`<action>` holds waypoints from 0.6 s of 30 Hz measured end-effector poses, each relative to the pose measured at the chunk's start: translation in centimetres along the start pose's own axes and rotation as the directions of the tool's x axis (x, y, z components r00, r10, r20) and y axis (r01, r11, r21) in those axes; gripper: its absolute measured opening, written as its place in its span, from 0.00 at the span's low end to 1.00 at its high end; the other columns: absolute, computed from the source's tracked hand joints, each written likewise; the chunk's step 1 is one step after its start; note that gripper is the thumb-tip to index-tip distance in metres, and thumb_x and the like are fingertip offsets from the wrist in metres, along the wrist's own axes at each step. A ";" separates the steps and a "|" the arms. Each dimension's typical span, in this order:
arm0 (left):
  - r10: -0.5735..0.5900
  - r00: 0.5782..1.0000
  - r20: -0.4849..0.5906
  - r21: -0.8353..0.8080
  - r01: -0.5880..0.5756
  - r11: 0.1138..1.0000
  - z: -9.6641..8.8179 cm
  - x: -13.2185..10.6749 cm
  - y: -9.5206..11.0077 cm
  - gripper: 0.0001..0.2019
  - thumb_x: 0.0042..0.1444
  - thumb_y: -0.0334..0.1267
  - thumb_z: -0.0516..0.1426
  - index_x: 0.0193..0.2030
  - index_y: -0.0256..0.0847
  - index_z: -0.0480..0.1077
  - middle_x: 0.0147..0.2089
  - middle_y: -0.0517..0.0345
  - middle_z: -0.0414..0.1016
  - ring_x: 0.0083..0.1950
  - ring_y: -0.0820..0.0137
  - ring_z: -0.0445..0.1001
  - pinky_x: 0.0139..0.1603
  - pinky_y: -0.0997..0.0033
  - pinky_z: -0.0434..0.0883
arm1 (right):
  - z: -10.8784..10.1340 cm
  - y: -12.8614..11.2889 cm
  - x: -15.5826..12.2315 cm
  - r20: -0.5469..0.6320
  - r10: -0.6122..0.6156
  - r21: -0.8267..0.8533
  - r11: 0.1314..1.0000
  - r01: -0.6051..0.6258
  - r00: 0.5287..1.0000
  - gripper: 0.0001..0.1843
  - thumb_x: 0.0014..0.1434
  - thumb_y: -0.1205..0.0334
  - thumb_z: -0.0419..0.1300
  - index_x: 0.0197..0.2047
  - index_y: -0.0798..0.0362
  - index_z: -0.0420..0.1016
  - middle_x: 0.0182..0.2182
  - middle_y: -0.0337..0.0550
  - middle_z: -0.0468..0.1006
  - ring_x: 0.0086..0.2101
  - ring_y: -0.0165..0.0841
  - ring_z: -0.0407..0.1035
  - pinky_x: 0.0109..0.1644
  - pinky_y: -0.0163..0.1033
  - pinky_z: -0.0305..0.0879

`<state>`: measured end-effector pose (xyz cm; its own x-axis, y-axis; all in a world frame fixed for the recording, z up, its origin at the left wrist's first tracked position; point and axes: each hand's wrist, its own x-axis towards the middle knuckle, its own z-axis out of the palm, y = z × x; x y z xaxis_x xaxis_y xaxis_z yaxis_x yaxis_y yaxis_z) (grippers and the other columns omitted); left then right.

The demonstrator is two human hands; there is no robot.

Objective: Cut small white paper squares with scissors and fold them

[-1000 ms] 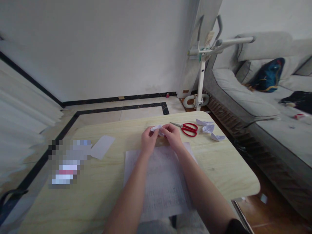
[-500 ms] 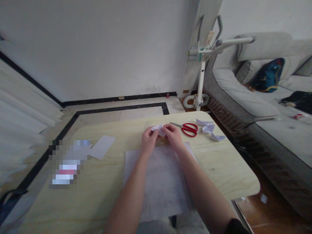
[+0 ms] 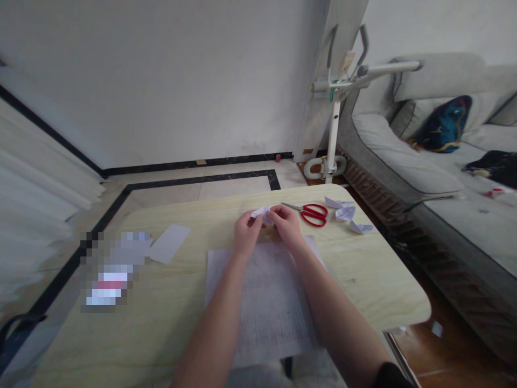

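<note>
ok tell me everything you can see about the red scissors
The scissors have two red loop handles and slim grey blades that look like metal, shut or nearly so. They lie unheld on the pale wood-look table, just right of the right hand, blades pointing left, loops toward the folded papers. Whether the blade tip touches the hand cannot be told.

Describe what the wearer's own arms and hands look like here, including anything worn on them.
The left hand and right hand are ungloved, with no watch or bracelet visible at either wrist. The left forearm and right forearm are bare. A black sleeve edge shows on the right arm at the bottom; none shows on the left.
</note>
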<state>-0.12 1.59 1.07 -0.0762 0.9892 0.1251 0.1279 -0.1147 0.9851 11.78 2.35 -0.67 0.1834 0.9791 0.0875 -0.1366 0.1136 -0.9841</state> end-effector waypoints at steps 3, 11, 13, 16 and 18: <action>-0.018 1.000 0.022 0.001 0.018 1.000 -0.2 0.0 0.2 0.07 0.49 0.39 0.57 0.30 0.37 0.72 0.23 0.59 0.73 0.26 0.71 0.71 0.28 0.75 0.66 | -0.1 0.0 0.0 0.000 0.010 0.019 1.000 -0.010 1.000 0.09 0.46 0.58 0.63 0.27 0.54 0.71 0.22 0.35 0.69 0.23 0.27 0.61 0.27 0.34 0.56; -0.057 0.994 0.090 -0.031 0.060 0.998 -0.5 0.0 0.0 0.11 0.50 0.43 0.58 0.32 0.36 0.74 0.24 0.60 0.72 0.25 0.73 0.68 0.26 0.76 0.64 | -0.3 0.1 0.1 0.067 -0.033 -0.006 0.999 0.033 0.997 0.10 0.48 0.56 0.63 0.30 0.53 0.74 0.24 0.38 0.71 0.25 0.28 0.62 0.28 0.35 0.58; -0.063 0.994 0.088 -0.035 0.066 0.997 -0.5 0.1 -0.2 0.12 0.50 0.44 0.58 0.32 0.36 0.75 0.24 0.60 0.72 0.25 0.73 0.68 0.27 0.75 0.64 | -0.3 0.0 0.1 0.083 -0.027 -0.002 1.000 0.027 0.996 0.10 0.48 0.55 0.63 0.32 0.53 0.74 0.24 0.37 0.70 0.25 0.28 0.62 0.27 0.34 0.58; -0.094 0.994 0.052 -0.050 0.097 0.994 -0.5 0.3 -0.3 0.12 0.50 0.44 0.58 0.32 0.35 0.75 0.23 0.60 0.72 0.25 0.72 0.68 0.27 0.75 0.64 | -0.4 -0.3 -0.1 0.130 -0.035 0.020 0.999 0.033 0.991 0.13 0.49 0.56 0.63 0.39 0.51 0.73 0.24 0.34 0.68 0.24 0.27 0.61 0.27 0.34 0.58; -0.106 0.994 0.026 -0.059 0.108 0.992 -0.5 0.4 -0.3 0.12 0.49 0.44 0.58 0.31 0.35 0.75 0.22 0.60 0.72 0.24 0.72 0.68 0.27 0.75 0.64 | -0.4 -0.6 -0.3 0.196 -0.052 0.028 0.998 0.048 0.979 0.17 0.48 0.58 0.63 0.43 0.50 0.71 0.25 0.34 0.69 0.25 0.27 0.63 0.29 0.34 0.59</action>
<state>-0.69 1.92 0.92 -0.0632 0.9979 0.0165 0.0602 -0.0127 0.9981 12.18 1.94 -0.20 -0.0044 0.9859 0.1674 -0.1549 0.1647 -0.9741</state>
